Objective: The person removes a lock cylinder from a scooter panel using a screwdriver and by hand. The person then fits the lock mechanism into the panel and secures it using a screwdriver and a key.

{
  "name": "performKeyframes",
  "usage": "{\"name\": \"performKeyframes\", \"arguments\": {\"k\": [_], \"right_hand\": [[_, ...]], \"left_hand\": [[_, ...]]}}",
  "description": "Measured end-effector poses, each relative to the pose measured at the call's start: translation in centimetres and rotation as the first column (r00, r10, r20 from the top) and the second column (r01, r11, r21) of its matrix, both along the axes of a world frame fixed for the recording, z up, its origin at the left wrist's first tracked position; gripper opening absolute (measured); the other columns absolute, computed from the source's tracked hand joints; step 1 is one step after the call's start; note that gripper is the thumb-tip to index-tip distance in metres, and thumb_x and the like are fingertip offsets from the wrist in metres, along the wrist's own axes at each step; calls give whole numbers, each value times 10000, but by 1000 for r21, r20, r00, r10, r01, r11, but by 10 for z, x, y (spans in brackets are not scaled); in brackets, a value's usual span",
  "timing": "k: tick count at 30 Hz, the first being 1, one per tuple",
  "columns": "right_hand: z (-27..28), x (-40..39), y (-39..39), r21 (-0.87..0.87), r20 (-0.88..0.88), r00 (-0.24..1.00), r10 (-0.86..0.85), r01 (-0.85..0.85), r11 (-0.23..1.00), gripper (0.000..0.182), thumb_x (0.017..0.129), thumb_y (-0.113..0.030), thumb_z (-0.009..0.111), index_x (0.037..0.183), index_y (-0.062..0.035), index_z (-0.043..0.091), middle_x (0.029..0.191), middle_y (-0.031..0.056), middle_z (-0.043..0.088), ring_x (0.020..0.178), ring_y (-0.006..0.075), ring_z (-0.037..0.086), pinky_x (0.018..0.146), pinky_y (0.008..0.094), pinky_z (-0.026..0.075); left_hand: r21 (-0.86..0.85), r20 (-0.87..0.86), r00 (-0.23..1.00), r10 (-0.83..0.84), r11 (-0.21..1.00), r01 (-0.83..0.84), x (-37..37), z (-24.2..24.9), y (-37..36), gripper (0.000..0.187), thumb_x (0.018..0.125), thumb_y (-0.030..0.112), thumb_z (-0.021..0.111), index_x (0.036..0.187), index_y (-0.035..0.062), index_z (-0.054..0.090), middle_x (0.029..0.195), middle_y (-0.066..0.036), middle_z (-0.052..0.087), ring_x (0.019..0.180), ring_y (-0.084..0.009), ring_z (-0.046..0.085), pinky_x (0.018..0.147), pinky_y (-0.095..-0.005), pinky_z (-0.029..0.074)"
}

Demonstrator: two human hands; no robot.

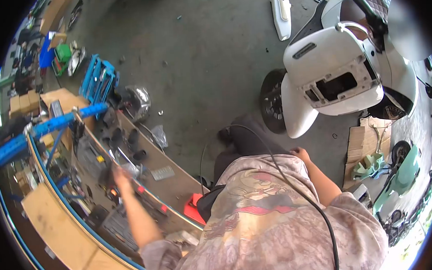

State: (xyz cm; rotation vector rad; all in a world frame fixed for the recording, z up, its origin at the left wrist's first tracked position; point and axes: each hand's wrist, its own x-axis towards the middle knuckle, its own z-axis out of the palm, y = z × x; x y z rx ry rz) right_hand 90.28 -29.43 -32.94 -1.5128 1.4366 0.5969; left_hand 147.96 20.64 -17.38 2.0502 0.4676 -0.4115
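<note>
Black cup-shaped parts [133, 136] sit beyond the left hand's [122, 178] fingers, probably for reach; its and the right hand's [301, 155] opening and hold I cannot tell.

a white scooter [302, 56] stands ahead and to the right of the right hand [299, 154]; farther right of that hand lie flattened cardboard [352, 155] and pale green bodywork [401, 175]. well beyond the left hand [122, 177] are small cardboard boxes [24, 103].

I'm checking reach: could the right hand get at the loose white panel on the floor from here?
Probably not: the right hand is close to the body, while the white panel lies well ahead, past the front wheel of the scooter.
</note>
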Motion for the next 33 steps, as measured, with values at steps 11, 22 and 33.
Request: {"name": "performKeyframes", "arguments": {"k": [11,22,33], "right_hand": [[-38,186,-109,29,-188,982,22,-17,999,491,791,-440,662,1024,-9,698,1023,246,680,975,362,661,836,407,505],[-17,440,-291,99,168,648,-743,739,667,246,899,-135,623,1083,24,592,778,61,620,594,104,544,492,250,431],[-226,437,-518,-126,158,425,-891,904,409,236,887,-123,589,1074,21,599,868,81,663,696,144,637,587,261,520]], "left_hand": [[-205,43,825,-564,803,559,168,-36,-406,412,981,328,539,1274,41,502,1068,-117,621,804,-161,630,746,-297,510],[-395,-342,773,-534,828,397,276,-154,-597,305,992,285,503,1172,44,550,952,-96,639,725,-142,610,650,-268,494],[-99,-528,383,-758,502,859,341,-213,-816,377,999,345,474,1192,30,547,908,-81,619,721,-131,597,651,-260,477]]}}
